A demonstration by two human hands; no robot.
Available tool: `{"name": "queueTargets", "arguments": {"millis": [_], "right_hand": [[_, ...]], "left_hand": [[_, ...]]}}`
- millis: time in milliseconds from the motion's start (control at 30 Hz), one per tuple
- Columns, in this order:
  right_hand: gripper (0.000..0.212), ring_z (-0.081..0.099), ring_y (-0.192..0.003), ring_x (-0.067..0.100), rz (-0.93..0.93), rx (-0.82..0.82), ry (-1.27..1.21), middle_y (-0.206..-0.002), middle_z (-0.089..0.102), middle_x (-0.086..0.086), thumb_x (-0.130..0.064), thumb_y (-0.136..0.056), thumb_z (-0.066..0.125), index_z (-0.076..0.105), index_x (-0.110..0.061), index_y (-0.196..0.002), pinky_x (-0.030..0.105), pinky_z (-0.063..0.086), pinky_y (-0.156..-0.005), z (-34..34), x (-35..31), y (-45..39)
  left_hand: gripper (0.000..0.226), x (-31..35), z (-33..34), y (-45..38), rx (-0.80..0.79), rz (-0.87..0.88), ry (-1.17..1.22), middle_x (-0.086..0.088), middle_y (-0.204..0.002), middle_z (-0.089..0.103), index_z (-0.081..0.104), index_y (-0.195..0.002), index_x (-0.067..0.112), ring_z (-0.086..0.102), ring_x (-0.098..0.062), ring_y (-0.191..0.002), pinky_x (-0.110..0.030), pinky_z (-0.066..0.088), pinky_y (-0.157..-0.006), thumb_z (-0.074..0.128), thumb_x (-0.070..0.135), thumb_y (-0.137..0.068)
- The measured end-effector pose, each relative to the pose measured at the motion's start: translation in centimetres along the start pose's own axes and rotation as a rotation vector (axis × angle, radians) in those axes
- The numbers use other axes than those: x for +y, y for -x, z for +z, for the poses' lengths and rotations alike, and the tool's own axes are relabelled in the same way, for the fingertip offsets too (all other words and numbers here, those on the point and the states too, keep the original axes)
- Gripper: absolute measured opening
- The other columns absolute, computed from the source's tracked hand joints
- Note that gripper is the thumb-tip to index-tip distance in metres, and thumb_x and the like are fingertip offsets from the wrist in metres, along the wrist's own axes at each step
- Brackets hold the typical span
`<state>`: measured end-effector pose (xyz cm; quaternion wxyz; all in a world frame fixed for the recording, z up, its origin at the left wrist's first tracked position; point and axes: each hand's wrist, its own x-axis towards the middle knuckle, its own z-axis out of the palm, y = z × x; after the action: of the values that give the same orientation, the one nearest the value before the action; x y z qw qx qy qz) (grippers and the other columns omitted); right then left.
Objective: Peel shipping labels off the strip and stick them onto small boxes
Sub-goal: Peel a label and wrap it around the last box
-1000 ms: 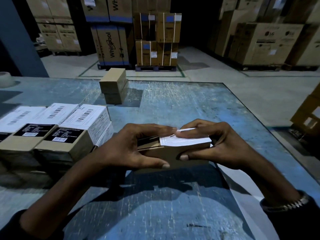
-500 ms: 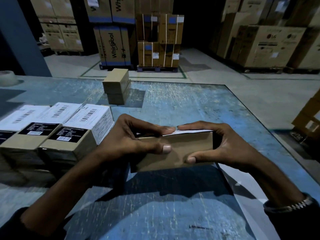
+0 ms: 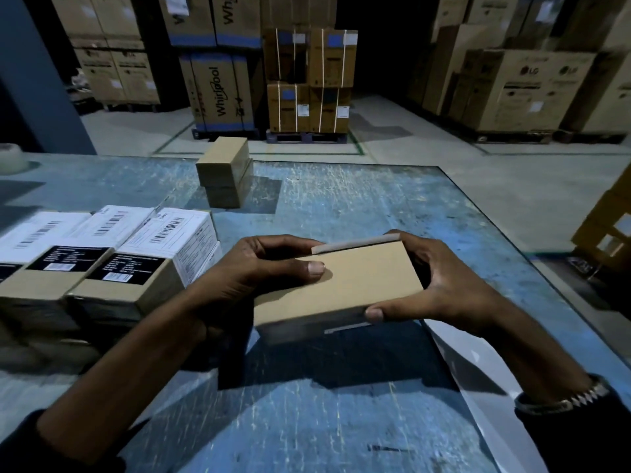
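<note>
Cardboard box tilted above counter; I see left hand and right hand fingers gripping its ends.

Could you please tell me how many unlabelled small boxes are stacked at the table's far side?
2: the upper plain box sits atop the lower plain box, near the far edge of the table; none visibly hidden.

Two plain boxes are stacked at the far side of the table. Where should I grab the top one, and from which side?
Take the top plain box across its two long side faces, coming from above. It lies flat and square on the lower box, with bare table on both sides.
</note>
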<state>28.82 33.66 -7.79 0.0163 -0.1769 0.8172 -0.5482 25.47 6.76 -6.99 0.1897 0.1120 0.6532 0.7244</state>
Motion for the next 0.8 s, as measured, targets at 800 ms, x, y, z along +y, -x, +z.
{"name": "queueTargets", "arguments": {"millis": [800], "right_hand": [[0.043,0.078,-0.104,0.023,-0.184,0.122,-0.095,-0.112,0.082,0.002,-0.017,-0.069,0.097,0.086,-0.018,-0.11,0.027,0.06,-0.082,0.9,1.1,-0.2]], "left_hand": [[0.062,0.6,-1.7,0.7,-0.177,0.311,-0.619,0.018,-0.127,0.076,0.077,-0.129,0.027,0.068,-0.002,-0.124,-0.017,0.05,-0.105,0.094,0.02,-0.07]]}}
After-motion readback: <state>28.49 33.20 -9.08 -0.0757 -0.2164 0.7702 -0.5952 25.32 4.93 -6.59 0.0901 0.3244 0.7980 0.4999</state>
